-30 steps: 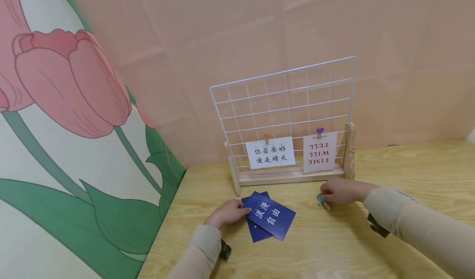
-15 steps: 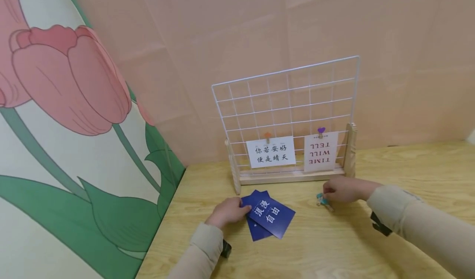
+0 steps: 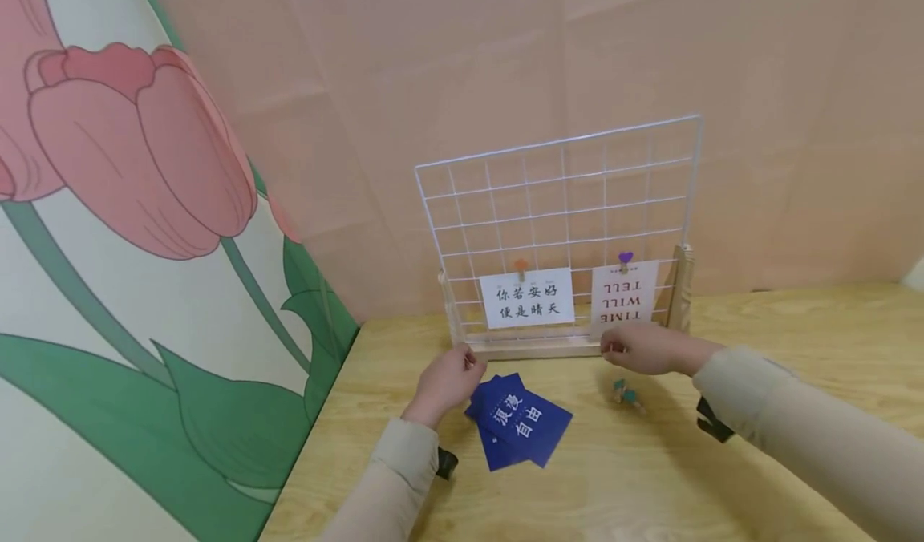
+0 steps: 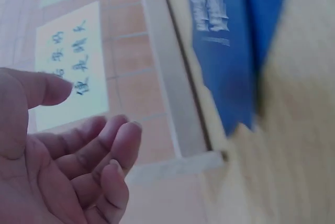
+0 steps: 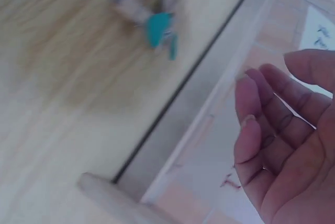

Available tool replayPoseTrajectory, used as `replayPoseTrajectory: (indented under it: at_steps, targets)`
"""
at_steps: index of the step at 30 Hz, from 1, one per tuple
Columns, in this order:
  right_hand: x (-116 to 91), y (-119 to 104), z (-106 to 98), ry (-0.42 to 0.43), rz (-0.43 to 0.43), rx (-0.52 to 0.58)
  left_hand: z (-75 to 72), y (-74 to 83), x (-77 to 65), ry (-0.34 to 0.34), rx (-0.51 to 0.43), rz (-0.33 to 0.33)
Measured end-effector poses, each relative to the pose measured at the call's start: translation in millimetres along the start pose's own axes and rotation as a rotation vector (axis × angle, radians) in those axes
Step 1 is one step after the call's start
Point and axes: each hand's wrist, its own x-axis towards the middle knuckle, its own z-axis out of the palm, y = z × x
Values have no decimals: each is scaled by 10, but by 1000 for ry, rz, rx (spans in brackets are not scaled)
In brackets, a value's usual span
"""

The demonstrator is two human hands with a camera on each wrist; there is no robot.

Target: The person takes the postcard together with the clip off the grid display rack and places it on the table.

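Observation:
My left hand [image 3: 446,383] is raised near the left end of the rack's wooden base, just left of the blue cards [image 3: 534,422]. In the left wrist view its loosely bent fingers [image 4: 125,143] and thumb stand apart, with nothing between them. My right hand [image 3: 650,348] is in front of the rack's right side and hides the lower edge of the card with red letters [image 3: 622,289]. Its fingers [image 5: 247,96] are relaxed and hold nothing. On the table near it lie small wooden clips with teal tops [image 3: 626,394], blurred in the right wrist view.
A white wire grid rack [image 3: 563,177] stands on wooden feet against the pink backdrop. A white card with black characters [image 3: 527,300] hangs from an orange clip [image 3: 520,265]. A purple heart clip [image 3: 626,258] holds the red-lettered card. A tulip-painted wall [image 3: 144,149] borders the left.
My left hand has let go of the blue cards and moved up. My right hand has left the teal clips on the table and moved up and left towards the rack.

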Motion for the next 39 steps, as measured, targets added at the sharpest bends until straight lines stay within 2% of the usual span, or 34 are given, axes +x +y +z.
replayPoseTrajectory:
  at_steps: [4, 12, 19, 24, 39]
  targets:
    - [116, -132, -47, 50, 3, 28, -22, 88, 73, 30, -63, -5]
    - [392, -327, -145, 207, 22, 100, -16, 192, 247, 86, -153, -34]
    - [599, -516, -296, 324, 55, 74, -23, 255, 364, 113, -218, -25]
    - [686, -568, -355, 363, 79, 40, 35, 272, 409, 103, -274, -24]
    - [854, -660, -420, 382, 32, 19, 69, 281, 526, 112, -329, 5]
